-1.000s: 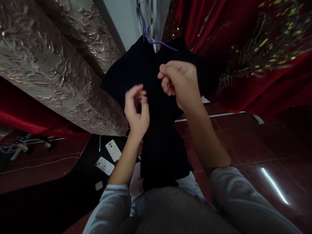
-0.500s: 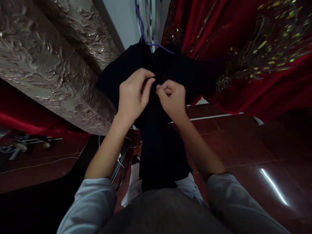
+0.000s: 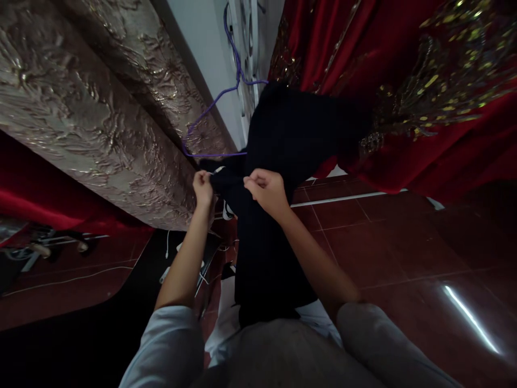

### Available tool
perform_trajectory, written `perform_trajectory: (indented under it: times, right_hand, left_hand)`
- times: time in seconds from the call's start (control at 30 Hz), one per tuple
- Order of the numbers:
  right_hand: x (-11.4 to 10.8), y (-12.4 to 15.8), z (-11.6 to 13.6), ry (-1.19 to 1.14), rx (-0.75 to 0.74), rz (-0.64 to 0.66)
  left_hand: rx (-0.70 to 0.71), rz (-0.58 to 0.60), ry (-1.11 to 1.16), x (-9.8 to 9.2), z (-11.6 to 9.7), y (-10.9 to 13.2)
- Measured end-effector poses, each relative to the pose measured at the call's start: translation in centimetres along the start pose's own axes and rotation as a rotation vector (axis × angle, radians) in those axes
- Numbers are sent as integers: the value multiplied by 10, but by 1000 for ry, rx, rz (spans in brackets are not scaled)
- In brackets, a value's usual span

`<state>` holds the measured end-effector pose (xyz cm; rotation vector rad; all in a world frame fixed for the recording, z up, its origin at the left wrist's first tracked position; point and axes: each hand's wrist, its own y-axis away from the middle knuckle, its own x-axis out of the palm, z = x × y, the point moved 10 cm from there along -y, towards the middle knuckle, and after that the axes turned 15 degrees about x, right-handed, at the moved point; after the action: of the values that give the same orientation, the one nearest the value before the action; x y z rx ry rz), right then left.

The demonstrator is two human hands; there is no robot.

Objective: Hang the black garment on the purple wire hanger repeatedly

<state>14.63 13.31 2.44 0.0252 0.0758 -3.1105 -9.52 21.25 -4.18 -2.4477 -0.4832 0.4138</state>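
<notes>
A dark garment (image 3: 299, 129), perhaps a shirt, hangs with its right side over a purple hanger (image 3: 210, 105). The hanger's left arm is bare, and the garment's left side has dropped below it. My left hand (image 3: 203, 187) is closed on the edge of the dark cloth at the left, beside a small pale patch. Closed as well, my right hand (image 3: 264, 188) pinches the same cloth near the garment's middle. A stretch of fabric runs taut between both hands. The lower part of the garment hangs down in front of my body.
A shiny beige embossed curtain (image 3: 92, 118) hangs close on the left. Red cloth with gold sequins (image 3: 428, 102) hangs on the right. Behind the hanger stands a white metal frame (image 3: 247, 54). A black tabletop (image 3: 133, 291) with white cables lies low left, above red floor tiles (image 3: 388, 237).
The garment's left side has come off the hanger, baring its left arm. My left hand has moved down and left with the cloth; my right hand has moved down slightly.
</notes>
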Motion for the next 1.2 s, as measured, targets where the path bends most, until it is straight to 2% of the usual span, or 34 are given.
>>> perform_trajectory:
  times: [0.07,0.17,0.23,0.3,0.33,0.37,0.4,0.47,0.5,0.53,0.57,0.6,0.63,0.7,0.73,0.8,0.87,0.93,1.0,1.07,1.13,1.2]
  right_hand:
    - [-22,9,-30,-125,109,-53]
    - [-66,32,-70,-279,200,-250]
    - [-92,48,-80,-328,179,-411]
    - [-105,60,-68,-292,68,-537]
    - [-105,62,-57,-249,1,-552]
    - [-100,61,-44,-194,-62,-527]
    - [-88,56,-32,-138,-104,-445]
    - [-51,42,-20,-55,-93,-132]
    - [-33,39,-18,-26,-63,18]
    - [-21,37,-18,-1,-29,113]
    - [-17,34,-19,26,0,133]
    - [-22,32,-18,60,16,80]
    - [-32,30,-13,101,7,-29]
    - [-52,31,4,191,-73,-224]
    - [-56,32,14,229,-130,-260]
    - [-52,30,29,272,-206,-207]
    - [-36,25,31,232,-162,-4]
    - [-15,23,20,107,3,258]
    - [-6,21,9,-59,196,400]
    - [-16,12,4,-200,323,350]
    - [-37,-1,6,-263,378,234]
    - [-59,-14,17,-228,381,160]
  left_hand:
    - [-7,72,33,17,1,25]
    - [3,145,85,32,-13,37]
    - [62,174,142,39,-40,33]
    - [166,245,238,53,-85,28]
    - [216,297,289,62,-110,28]
    - [271,371,324,72,-137,31]
    - [332,420,327,80,-162,33]
    - [488,466,261,87,-206,38]
    - [560,456,210,87,-222,39]
    - [617,434,160,86,-233,39]
    - [651,408,118,83,-240,38]
    - [663,386,89,79,-242,35]
    - [659,375,70,76,-241,32]
    - [634,389,53,73,-236,27]
    - [625,404,55,72,-235,26]
    - [625,435,69,73,-233,25]
    - [622,466,79,76,-232,26]
    - [578,495,87,81,-226,25]
    - [510,525,135,84,-215,24]
    - [471,612,211,89,-204,29]
    - [472,779,217,93,-190,42]
    - [480,958,106,92,-166,56]
